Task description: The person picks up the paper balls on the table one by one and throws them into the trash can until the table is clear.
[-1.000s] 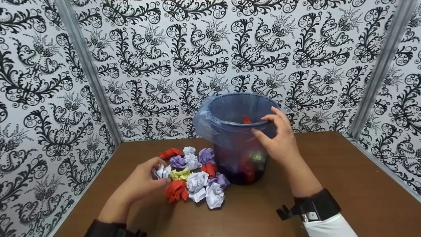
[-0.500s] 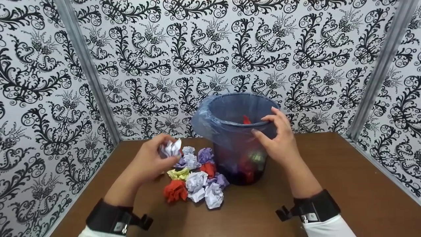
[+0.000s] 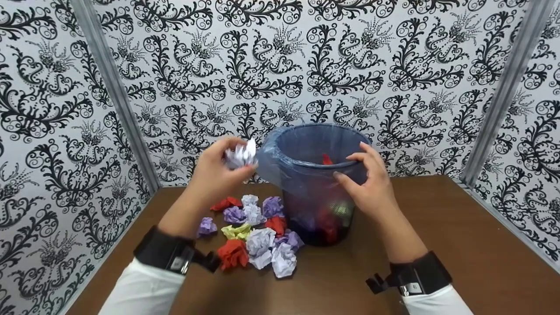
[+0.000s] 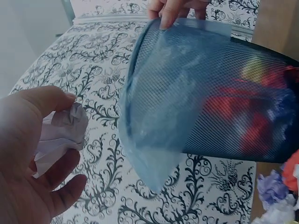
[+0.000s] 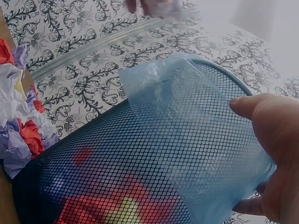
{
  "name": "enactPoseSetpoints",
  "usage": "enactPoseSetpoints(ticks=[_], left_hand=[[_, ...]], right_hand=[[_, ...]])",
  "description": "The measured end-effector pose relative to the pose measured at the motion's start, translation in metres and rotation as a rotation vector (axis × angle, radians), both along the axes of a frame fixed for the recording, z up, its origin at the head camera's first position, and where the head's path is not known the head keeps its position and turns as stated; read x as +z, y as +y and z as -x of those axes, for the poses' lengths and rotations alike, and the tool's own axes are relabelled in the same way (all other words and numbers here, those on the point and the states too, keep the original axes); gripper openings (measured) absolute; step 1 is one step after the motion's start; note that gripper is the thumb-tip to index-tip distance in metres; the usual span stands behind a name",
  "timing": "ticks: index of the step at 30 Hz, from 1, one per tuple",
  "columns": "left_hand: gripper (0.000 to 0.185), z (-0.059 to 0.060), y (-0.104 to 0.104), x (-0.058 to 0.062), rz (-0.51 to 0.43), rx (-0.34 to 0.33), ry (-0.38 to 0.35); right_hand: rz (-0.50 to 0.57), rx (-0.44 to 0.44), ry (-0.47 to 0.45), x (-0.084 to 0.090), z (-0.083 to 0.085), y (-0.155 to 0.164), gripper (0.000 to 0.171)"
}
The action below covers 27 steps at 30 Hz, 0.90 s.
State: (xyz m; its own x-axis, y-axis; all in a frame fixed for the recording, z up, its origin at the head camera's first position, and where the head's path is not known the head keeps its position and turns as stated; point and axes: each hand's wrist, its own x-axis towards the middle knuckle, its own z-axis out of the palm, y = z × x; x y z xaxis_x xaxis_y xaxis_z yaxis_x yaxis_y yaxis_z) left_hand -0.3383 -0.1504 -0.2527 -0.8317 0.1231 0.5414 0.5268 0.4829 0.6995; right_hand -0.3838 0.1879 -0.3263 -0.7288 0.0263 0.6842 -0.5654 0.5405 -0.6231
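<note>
A crumpled white paper ball held up beside the bin's rim

The left hand [image 3: 216, 173] pinches the white paper ball [image 3: 239, 155] in curled fingers, just left of the mesh bin [image 3: 321, 183], which stands toward the table's [image 3: 459, 245] back edge. The right hand [image 3: 372, 186] grips the bin's near rim, over its blue liner [image 3: 273, 168]. Paper balls [image 3: 258, 234] lie heaped at the bin's left foot.

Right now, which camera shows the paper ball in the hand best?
The head view: the white paper ball sits whole in the left hand beside the bin. The left wrist view shows it half hidden by the thumb; the right wrist view only blurs it.
</note>
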Motion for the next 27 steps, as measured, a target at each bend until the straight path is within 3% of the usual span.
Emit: enactPoseSetpoints(ticks=[7, 12, 18, 27], left_hand=[[0.046, 0.02, 0.023, 0.034, -0.028, -0.015, -0.005], [0.046, 0.037, 0.042, 0.047, -0.035, -0.046, -0.006], [0.05, 0.052, 0.061, 0.05, -0.02, -0.053, -0.019], [0.049, 0.068, 0.081, 0.044, 0.037, -0.047, -0.043]], right_hand=[[-0.003, 0.005, -0.002, 0.0, 0.002, -0.001, 0.044], [-0.009, 0.002, -0.005, -0.001, 0.002, 0.002, 0.046], [-0.012, -0.002, -0.006, -0.001, 0.001, 0.002, 0.05], [-0.006, 0.002, 0.011, -0.001, 0.0, 0.0, 0.048]])
